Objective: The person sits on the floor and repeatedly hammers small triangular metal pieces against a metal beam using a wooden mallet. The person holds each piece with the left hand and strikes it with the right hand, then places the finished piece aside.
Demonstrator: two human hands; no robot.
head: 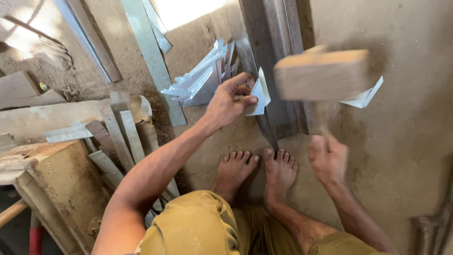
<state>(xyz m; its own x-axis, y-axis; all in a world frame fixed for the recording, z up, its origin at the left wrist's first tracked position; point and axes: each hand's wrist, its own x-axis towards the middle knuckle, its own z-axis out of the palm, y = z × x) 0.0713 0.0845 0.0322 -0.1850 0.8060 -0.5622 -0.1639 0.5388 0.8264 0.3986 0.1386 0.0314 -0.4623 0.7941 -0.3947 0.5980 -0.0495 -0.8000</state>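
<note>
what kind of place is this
Most likely a small sheet-metal workshop with a dirt floor. The left hand steadies a folded metal sheet piece on a steel rail, the right hand swings a wooden mallet, and cut metal pieces lie piled nearby.

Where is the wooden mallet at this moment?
In the head view the wooden mallet is raised at upper right, blurred, gripped by the right hand, just right of the steel beam.

The person wears olive-mustard trousers [198, 226] of a plain woven cloth, creased at the knees. Both forearms are bare, with no sleeves in view. The left hand [229, 101] and right hand [328, 158] carry no gloves, rings or watch. Both feet [257, 172] are bare, without footwear.
</note>
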